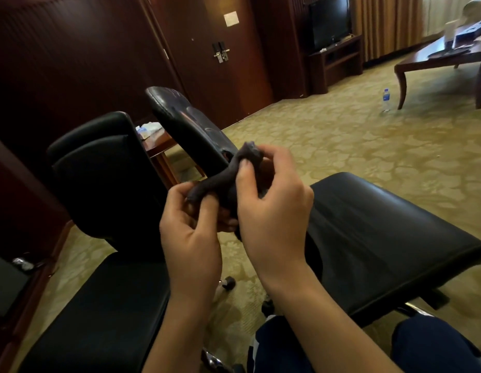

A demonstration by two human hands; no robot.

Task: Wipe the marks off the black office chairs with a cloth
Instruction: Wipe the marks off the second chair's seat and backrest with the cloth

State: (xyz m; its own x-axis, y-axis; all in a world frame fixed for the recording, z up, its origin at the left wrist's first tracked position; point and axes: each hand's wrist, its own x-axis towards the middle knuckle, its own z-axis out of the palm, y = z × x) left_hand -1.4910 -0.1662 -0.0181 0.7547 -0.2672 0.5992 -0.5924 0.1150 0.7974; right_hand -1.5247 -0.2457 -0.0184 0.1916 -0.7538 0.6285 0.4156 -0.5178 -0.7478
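Gripping the twisted cloth point(228, 173) between them, both hands point(271, 211) hover mid-air; its long axis slants up-right, the right chair point(382, 232) nearer the right hand than the left chair point(104, 179)

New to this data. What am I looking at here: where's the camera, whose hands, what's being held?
There is no robot here. One wide-angle camera sits on a person's head and looks forward and down, so the two bare hands are the wearer's own. The left hand and the right hand both pinch a dark, bunched-up cloth, held in the air, not touching anything else. Below and behind the hands stand two black leather office chairs: one at left, one at right. The floor is patterned yellow carpet, with a clear plastic water bottle standing on it.
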